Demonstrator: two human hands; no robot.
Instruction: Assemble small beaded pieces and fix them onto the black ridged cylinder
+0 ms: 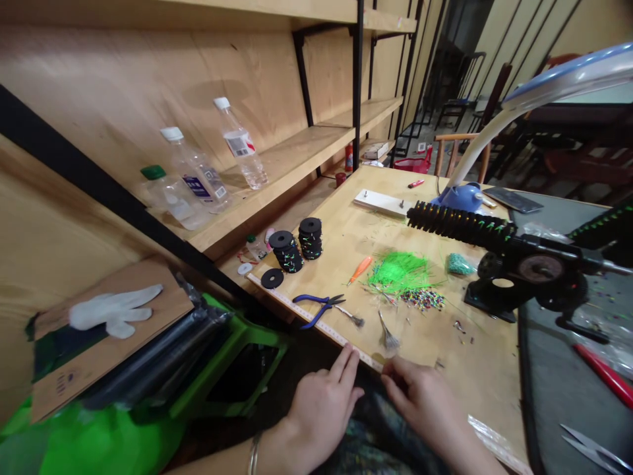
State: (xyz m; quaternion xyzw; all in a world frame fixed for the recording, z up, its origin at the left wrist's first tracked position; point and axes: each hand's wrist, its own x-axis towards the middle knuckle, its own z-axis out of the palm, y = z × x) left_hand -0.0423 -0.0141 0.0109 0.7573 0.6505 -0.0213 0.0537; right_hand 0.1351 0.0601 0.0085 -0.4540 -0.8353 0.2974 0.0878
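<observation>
My left hand (324, 404) rests at the near edge of the wooden table (489, 369), its fingertips touching the measuring tape (316, 322) fixed along that edge. My right hand (425, 402) lies just beside it, fingers curled at the table edge; whether it pinches something thin is unclear. A small metal wire bundle (388, 336) lies just beyond my right hand. Blue-handled pliers (319, 306) lie on the table ahead of my left hand.
Green strands (398, 270), a pile of mixed beads (422, 299), an orange tool (359, 269), stacks of black discs (297, 244), a black winding machine (514, 264) and a blue lamp (465, 194) sit on the table. Bottles (198, 178) stand on the shelf. A green stool (232, 356) stands at left, scissors (593, 448) at right.
</observation>
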